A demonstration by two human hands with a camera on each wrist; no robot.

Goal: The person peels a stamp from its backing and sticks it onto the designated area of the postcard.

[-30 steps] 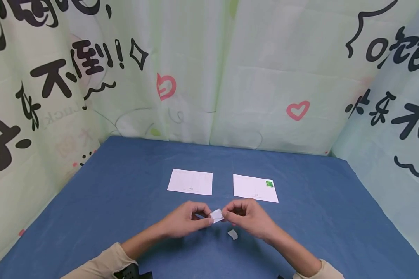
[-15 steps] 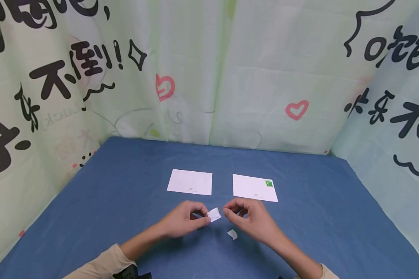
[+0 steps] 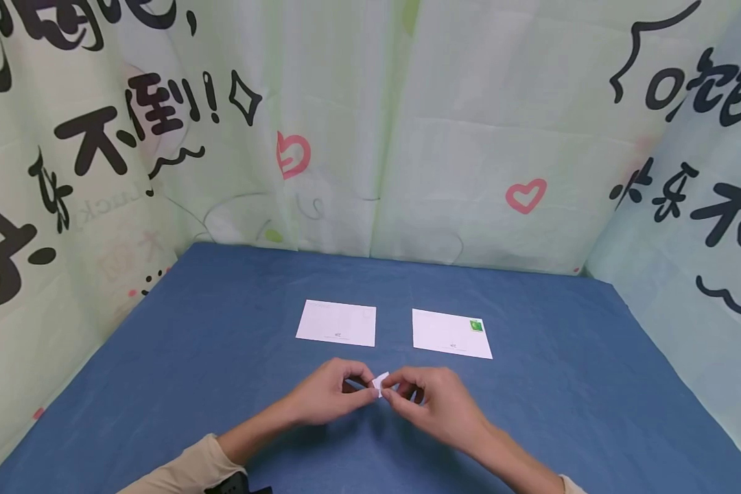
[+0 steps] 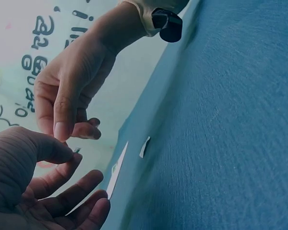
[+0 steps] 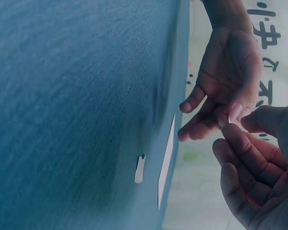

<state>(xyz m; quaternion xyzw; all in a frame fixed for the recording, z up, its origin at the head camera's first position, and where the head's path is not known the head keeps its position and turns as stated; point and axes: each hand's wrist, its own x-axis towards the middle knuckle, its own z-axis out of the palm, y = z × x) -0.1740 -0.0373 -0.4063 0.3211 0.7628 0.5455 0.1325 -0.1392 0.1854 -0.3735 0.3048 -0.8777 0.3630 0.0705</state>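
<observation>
In the head view my left hand (image 3: 330, 392) pinches a small piece of paper (image 3: 379, 381), white side up, between thumb and forefinger. It looks like a stamp; a tiny green bit shows at my left fingertips in the left wrist view. My right hand (image 3: 438, 405) meets it from the right, thumb and forefinger pinching its edge. Fingers cover most of the piece. Beyond the hands lie two white envelope-like cards: a plain one (image 3: 336, 322) on the left, and one (image 3: 447, 334) on the right bearing a green stamp (image 3: 476, 326) in its upper right corner.
A torn white scrap (image 4: 144, 147) lies on the blue tablecloth (image 3: 234, 295); my right hand hides it in the head view. A pale printed curtain (image 3: 346, 206) hangs round the table's back and sides.
My right hand was at the stamp, drew slightly away, then returned to it with its fingertips. From the head view, the loose scrap is now covered by the right hand.
</observation>
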